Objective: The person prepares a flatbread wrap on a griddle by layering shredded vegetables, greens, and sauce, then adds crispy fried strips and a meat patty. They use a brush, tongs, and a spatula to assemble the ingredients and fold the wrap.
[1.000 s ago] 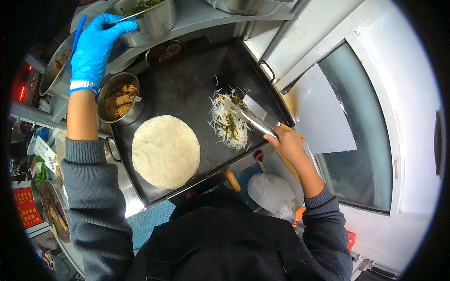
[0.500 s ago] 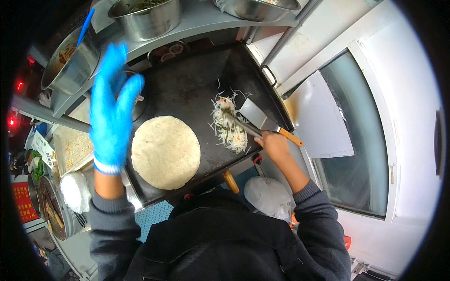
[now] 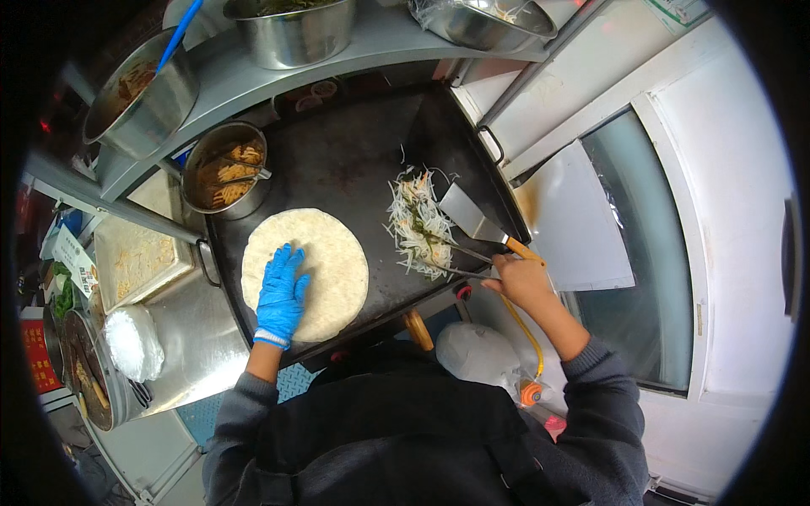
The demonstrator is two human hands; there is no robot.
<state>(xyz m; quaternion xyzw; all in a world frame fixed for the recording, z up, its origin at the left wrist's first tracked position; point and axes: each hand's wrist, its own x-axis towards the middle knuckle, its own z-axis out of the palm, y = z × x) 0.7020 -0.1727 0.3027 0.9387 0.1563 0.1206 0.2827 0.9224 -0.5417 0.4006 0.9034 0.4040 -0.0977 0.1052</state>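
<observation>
My left hand (image 3: 281, 297), in a blue glove, lies on the left part of a round pale flatbread (image 3: 337, 261), fingers stretched out and pointing away from me. The flatbread rests on a black griddle (image 3: 337, 164). My bare right hand (image 3: 525, 285) is closed round metal tongs (image 3: 466, 251), whose two arms reach left into a heap of white shredded vegetables (image 3: 415, 223) with green and orange bits. A scraper (image 3: 474, 218) with a flat metal blade and orange handle lies beside the tongs, its handle close to my right hand; whether they touch, I cannot tell.
A metal pot (image 3: 202, 181) of brown sliced food stands at the griddle's far left corner. Steel bowls, one a deep pot (image 3: 295, 34), sit on a raised shelf. At left are a crumb-covered tray (image 3: 139, 257) and a white plastic bag (image 3: 133, 341). A window (image 3: 645, 253) is at right.
My left hand has come down from above the griddle's left side onto the flatbread. The pot of brown food now shows. The tongs remain in the vegetables, their arms now visibly apart.
</observation>
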